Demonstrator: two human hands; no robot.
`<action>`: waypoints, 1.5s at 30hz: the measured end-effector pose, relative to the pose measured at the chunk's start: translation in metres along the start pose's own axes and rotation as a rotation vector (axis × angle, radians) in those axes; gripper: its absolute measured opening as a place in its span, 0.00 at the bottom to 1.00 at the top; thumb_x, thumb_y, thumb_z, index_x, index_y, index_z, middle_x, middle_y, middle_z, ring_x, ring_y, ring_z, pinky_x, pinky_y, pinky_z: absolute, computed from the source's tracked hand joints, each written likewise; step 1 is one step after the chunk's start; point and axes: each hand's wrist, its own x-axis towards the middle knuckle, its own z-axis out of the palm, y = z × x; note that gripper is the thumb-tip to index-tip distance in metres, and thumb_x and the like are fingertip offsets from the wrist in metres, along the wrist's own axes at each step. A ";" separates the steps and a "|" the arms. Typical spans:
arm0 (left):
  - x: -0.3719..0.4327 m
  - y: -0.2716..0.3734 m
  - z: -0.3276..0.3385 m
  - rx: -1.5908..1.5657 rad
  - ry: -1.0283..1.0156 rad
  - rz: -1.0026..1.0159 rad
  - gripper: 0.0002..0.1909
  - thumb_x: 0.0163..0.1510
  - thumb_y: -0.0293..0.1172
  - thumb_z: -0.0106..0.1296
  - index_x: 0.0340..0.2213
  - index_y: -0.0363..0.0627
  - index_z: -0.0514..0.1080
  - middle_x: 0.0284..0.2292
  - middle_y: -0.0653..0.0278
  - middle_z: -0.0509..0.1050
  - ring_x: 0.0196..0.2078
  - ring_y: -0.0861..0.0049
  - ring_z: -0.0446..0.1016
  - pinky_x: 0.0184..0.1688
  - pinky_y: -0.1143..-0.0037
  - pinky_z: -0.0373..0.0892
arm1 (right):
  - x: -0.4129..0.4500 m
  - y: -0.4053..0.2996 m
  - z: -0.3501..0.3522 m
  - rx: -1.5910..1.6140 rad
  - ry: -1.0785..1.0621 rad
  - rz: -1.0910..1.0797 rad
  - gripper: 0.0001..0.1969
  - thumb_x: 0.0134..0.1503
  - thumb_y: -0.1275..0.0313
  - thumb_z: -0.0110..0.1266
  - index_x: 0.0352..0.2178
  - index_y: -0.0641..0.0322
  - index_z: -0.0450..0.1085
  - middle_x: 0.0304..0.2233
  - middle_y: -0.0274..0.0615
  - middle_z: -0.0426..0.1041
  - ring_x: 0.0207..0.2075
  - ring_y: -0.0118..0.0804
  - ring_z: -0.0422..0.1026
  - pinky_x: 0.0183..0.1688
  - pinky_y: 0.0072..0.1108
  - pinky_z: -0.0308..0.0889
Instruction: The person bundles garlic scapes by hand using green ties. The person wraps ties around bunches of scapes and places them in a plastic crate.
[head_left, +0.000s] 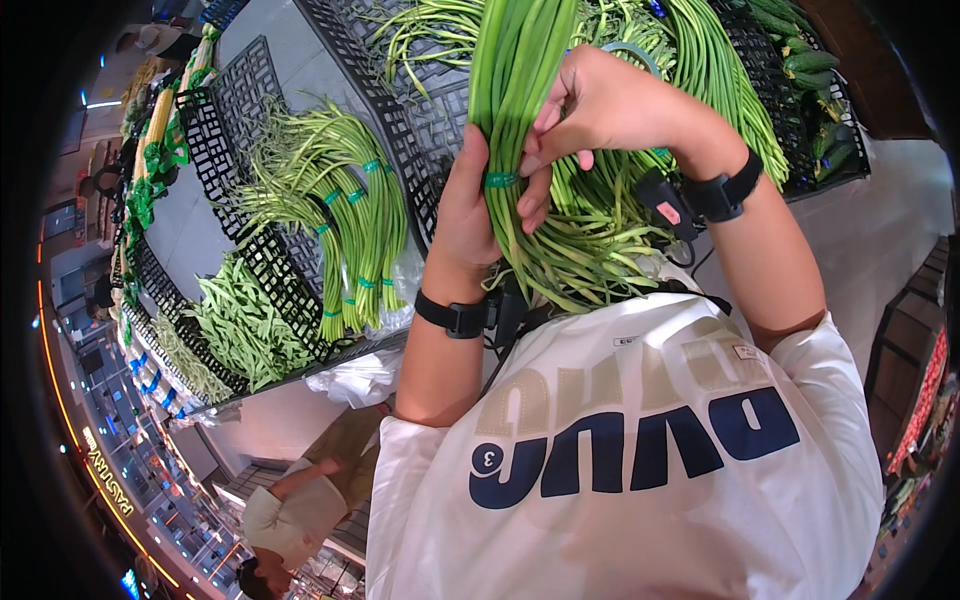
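A thick bundle of garlic scapes (517, 67) is held before my chest, its straight stems pointing away and its thin tips drooping towards my shirt. A green tape band (501, 180) circles it near the middle. My left hand (469, 206) is wrapped around the bundle from the left, thumb along the near stems. From the right, my right hand (592, 105) closes its fingers on the stems just above the band. Both wrists wear black straps. Below my right hand lie more loose scapes (600, 240), partly hidden by my arm.
Taped bundles of garlic scapes (360, 217) lie in a black crate at left, beside green beans (247, 330). Long scapes (712, 82) and cucumbers (810, 67) fill the far right. A pale ring (634, 56) shows behind my right hand. Another person (300, 510) stands at lower left.
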 end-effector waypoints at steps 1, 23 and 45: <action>0.000 0.000 0.000 -0.010 -0.019 0.006 0.32 0.67 0.62 0.33 0.43 0.42 0.69 0.31 0.67 0.66 0.22 0.81 0.66 0.21 0.79 0.66 | 0.001 0.005 0.003 0.003 0.053 -0.118 0.08 0.48 0.73 0.68 0.27 0.67 0.80 0.23 0.35 0.79 0.18 0.20 0.71 0.19 0.13 0.63; 0.029 -0.009 0.008 0.967 0.657 0.176 0.12 0.60 0.34 0.61 0.37 0.43 0.68 0.26 0.71 0.70 0.24 0.85 0.67 0.26 0.80 0.65 | -0.155 0.117 -0.089 0.133 0.770 0.044 0.11 0.63 0.66 0.58 0.35 0.66 0.76 0.22 0.24 0.69 0.23 0.16 0.66 0.25 0.14 0.62; -0.029 0.015 0.153 1.937 0.534 -0.016 0.15 0.44 0.22 0.63 0.37 0.38 0.77 0.28 0.60 0.79 0.30 0.79 0.77 0.35 0.77 0.71 | -0.099 0.025 -0.041 -0.563 0.146 -0.561 0.16 0.45 0.71 0.64 0.37 0.52 0.71 0.27 0.48 0.77 0.31 0.58 0.76 0.34 0.42 0.71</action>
